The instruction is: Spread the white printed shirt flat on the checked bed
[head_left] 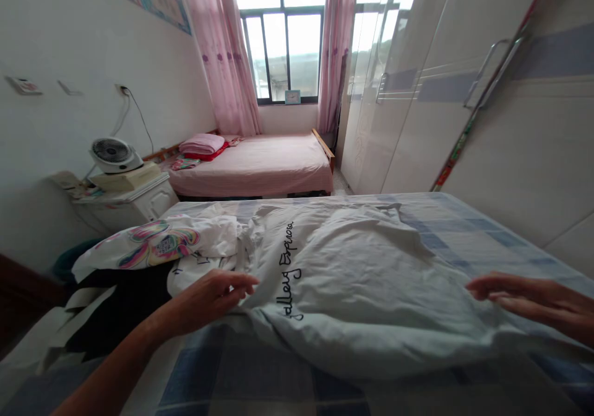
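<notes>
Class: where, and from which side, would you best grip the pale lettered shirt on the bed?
Probably at its two side edges, coming from the near side: the shirt lies flat, the left hand pinches one edge, and the right hand rests on the other.

Two beds are counted: one checked bed (487, 236) and one pink bed (260, 165). One fan (111, 154) and two hands are seen.

a pale white garment (366, 280) with black script lettering lies spread and rumpled on the checked bed, between the two hands. its left edge is pinched in the left hand (211, 298) fingertips, lettering just beside that grip; its right edge lies under the flat right hand (533, 298).
</notes>
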